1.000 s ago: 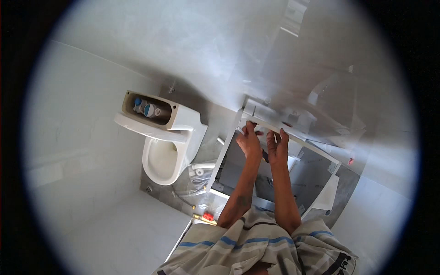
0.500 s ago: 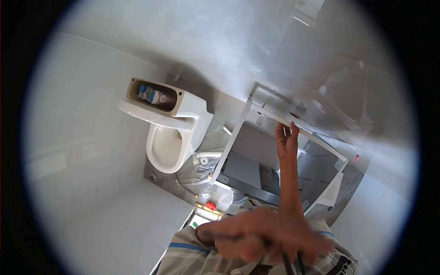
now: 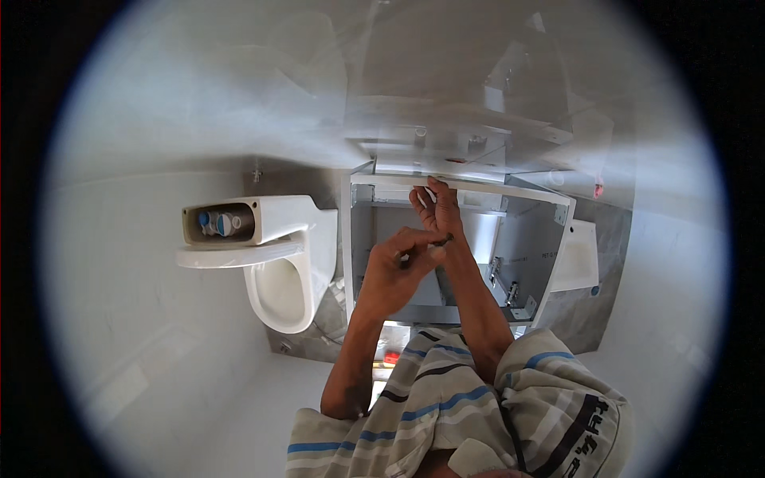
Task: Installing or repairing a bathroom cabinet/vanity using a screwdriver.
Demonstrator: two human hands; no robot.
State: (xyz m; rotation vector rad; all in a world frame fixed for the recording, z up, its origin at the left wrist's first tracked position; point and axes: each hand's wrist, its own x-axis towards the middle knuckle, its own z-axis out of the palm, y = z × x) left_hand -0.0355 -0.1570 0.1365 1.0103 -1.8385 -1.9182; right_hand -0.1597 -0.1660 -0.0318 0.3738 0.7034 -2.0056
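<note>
A white-edged vanity cabinet [image 3: 550, 196] with an open top and grey inner panels stands in front of me. My right hand [image 3: 438, 209] reaches over it to the far top rail [image 3: 486, 188], fingers bent and closed at the rail. Whether a small piece is also between those fingers, I cannot make out. My left hand [image 3: 397, 269] is held above the cabinet, nearer to me, close to the right wrist. Its thumb and fingertips pinch a small dark piece [image 3: 444, 240], too small to name. Metal hinges [image 3: 511, 295] sit inside the cabinet's right side.
Left of the cabinet is a white toilet [image 3: 319, 231], its tank uncovered and blue-and-white fittings [image 3: 219, 223] inside. A white panel [image 3: 577, 256] leans at the cabinet's right. A red item [image 3: 391, 358] lies by my left arm. The tiled wall rises close behind the rail.
My left hand has gone from a blur near my body to above the cabinet, beside my right wrist. My right hand stays at the far rail. The view has turned and straightened.
</note>
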